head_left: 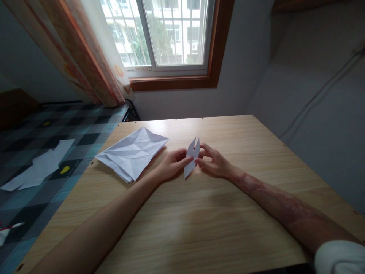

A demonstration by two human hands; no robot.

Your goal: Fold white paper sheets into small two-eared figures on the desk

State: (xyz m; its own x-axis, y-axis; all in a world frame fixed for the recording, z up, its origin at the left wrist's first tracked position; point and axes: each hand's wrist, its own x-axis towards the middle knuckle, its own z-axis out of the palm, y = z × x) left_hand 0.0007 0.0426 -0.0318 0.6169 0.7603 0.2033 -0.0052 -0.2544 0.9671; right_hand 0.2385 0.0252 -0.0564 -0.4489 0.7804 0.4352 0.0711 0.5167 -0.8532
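Observation:
A small folded piece of white paper (189, 166) is held up over the middle of the wooden table. Two narrow points rise at its top with a slit between them, and its lower end tapers to one tip. My left hand (173, 163) pinches it from the left, thumb across the front face. From the right, my right hand (212, 161) has its thumb and fingertips closed at the paper's edge. Part of the fingers of both hands is hidden behind the paper. To the left of my hands lies a stack of creased white paper sheets (137, 150).
The wooden table (228, 228) reaches toward a wall with a window (176, 34). Left of it is a bed with a checked cover (85, 133), where white paper pieces (45, 167) lie. A curtain (94, 57) hangs beside the window. A cable (322, 91) runs down the right wall.

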